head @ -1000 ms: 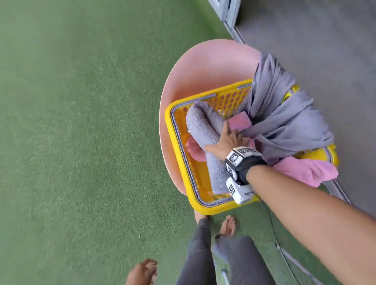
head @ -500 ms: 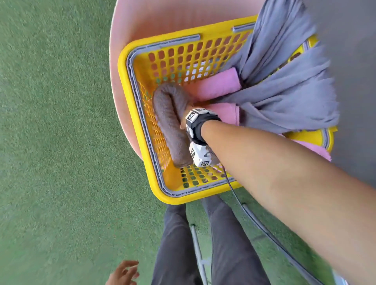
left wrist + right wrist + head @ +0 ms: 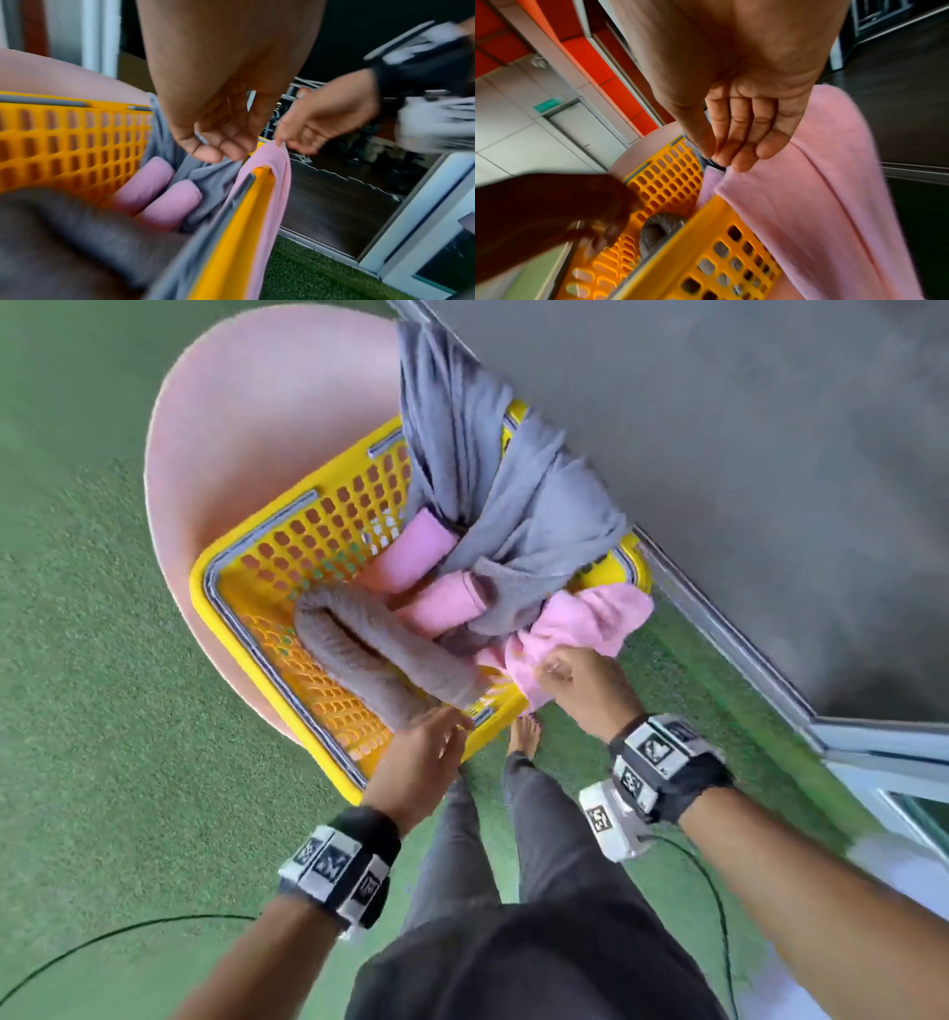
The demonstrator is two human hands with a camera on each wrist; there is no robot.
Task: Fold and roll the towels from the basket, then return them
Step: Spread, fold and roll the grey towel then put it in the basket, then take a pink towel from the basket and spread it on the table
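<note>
The loose pink towel is draped over the near right corner of the yellow basket, half inside and half hanging outside, and its hemmed edge is pinched by the right hand, fingers clamped on the fabric. The left hand is held just over the basket's near rim with its fingers relaxed and apart, nothing gripped. Inside, a rolled grey-brown towel and two pink rolls are parked, with an unfolded grey towel slung over the far corner. The basket sits on a pink chair. Probably best if a second corner gets caught by the free hand, so the towel is lifted clear without the rolls or the grey one being dragged out.
</note>
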